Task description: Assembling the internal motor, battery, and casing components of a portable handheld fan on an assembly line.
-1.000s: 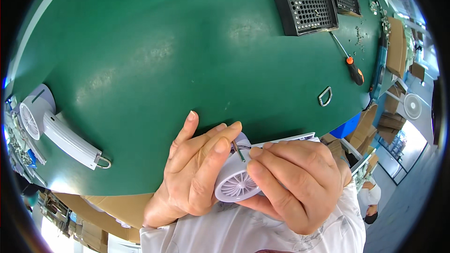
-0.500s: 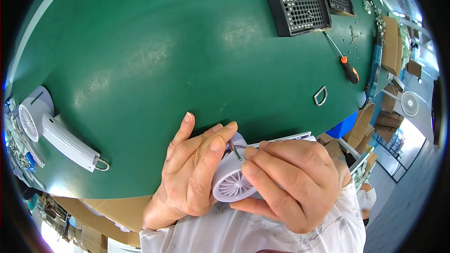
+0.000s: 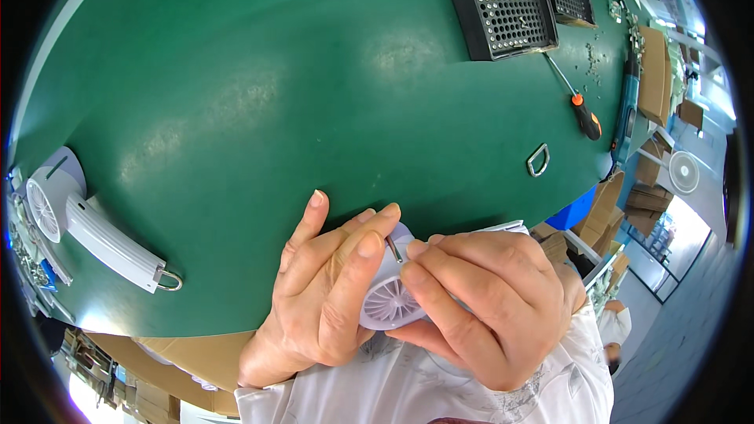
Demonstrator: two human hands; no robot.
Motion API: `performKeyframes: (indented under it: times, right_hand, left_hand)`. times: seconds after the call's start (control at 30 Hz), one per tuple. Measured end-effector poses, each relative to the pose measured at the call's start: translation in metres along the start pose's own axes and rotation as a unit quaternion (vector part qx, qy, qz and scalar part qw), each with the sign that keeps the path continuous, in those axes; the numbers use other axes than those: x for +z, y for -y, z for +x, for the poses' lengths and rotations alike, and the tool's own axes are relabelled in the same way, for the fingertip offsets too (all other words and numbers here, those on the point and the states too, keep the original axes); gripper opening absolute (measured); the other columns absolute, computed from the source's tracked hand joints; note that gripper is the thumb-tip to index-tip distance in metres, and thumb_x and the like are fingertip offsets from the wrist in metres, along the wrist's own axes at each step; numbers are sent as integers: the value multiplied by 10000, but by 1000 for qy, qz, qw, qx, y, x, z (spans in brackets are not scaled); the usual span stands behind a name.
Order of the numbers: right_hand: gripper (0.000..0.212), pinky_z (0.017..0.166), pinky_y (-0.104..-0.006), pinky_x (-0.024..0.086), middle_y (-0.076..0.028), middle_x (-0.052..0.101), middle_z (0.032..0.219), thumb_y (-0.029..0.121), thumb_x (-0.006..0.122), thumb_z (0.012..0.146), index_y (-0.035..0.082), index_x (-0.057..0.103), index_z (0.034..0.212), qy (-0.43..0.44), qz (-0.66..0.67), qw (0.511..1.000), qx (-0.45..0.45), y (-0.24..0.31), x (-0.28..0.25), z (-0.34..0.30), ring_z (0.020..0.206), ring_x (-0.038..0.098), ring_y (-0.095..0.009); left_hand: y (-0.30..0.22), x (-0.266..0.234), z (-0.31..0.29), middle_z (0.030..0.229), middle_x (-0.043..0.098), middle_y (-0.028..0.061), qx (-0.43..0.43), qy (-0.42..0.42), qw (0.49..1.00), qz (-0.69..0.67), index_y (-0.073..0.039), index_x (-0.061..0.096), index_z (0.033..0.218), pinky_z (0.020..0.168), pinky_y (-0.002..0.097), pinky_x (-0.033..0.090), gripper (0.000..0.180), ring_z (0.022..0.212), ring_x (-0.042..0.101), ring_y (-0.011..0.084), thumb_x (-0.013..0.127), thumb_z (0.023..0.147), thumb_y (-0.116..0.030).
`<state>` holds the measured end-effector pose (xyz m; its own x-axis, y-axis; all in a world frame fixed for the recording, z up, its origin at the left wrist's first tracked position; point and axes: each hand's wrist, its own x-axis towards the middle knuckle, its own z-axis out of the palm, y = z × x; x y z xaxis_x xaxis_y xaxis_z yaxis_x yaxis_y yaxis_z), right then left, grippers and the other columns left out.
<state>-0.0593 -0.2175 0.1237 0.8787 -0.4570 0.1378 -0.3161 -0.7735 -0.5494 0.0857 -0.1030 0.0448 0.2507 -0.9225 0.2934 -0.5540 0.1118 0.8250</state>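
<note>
Near the table's front edge, a small white and lavender handheld fan [image 3: 391,303] is held between both hands, its round slatted grille toward me. My left hand [image 3: 320,298] is closed on the fan's left side, thumb and index fingertip close to a narrow dark slot in the casing. From the right, my right hand [image 3: 495,302] grips the fan with bent fingers, thumb below the grille and fingertips beside the slot. Most of the handle is hidden behind that hand. A similar fan [image 3: 118,243] lies at the left, a metal ring on its handle end.
A loose metal D-ring [image 3: 538,160] lies right of my hands on the green table [image 3: 259,110]. Beyond it are a screwdriver [image 3: 585,116], a teal and black power tool [image 3: 627,110], scattered screws [image 3: 593,63] and black screw trays [image 3: 510,8]. A blue bin [image 3: 575,208] stands past the right edge.
The fan's head has turned a little, its grille moving slightly up in the picture. Both hands keep their grip, with the right fingertips shifted slightly left.
</note>
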Motion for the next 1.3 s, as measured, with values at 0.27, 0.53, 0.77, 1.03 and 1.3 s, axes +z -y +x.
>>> performKeyframes:
  times: [0.27,0.53,0.77,1.03,1.3]
  right_hand:
    - [553,664,-381,566,-161,736,999,287,886,638,-60,729,1038,4,-14,1000,-12,0,-1,0,864,721,-308]
    - [651,713,-446,566,-227,713,1056,285,850,611,-121,693,1094,42,1,994,-99,-14,-7,0,903,702,-392]
    - [626,747,-456,534,-137,650,1001,251,904,607,0,706,1146,131,-114,982,-80,4,-26,8,899,648,-360]
    - [255,709,-473,547,-286,661,747,178,797,760,-60,709,791,318,-185,929,51,53,-45,47,765,664,-459]
    - [396,658,-448,530,-275,645,682,273,917,709,-76,740,768,223,-307,924,-48,37,-31,36,667,661,-405]
  left_hand:
    - [-1,-1,1,1175,740,266,12,3,1000,6,119,450,1464,1158,551,441,653,1053,719,320,752,910,-50]
    - [4,-3,-4,1216,734,222,31,7,998,51,75,408,1502,1112,559,472,920,1141,693,451,877,827,-338]
    - [6,1,-8,1268,725,138,79,-45,994,66,20,483,1499,972,417,552,978,1074,714,337,953,722,-343]
    - [-10,-2,-8,1220,671,252,33,-42,996,65,2,409,1526,959,466,539,939,1132,663,427,904,772,-260]
    - [-16,-6,-8,1300,647,249,50,-1,998,-31,-26,472,1489,1032,419,509,871,1224,634,418,827,696,-81]
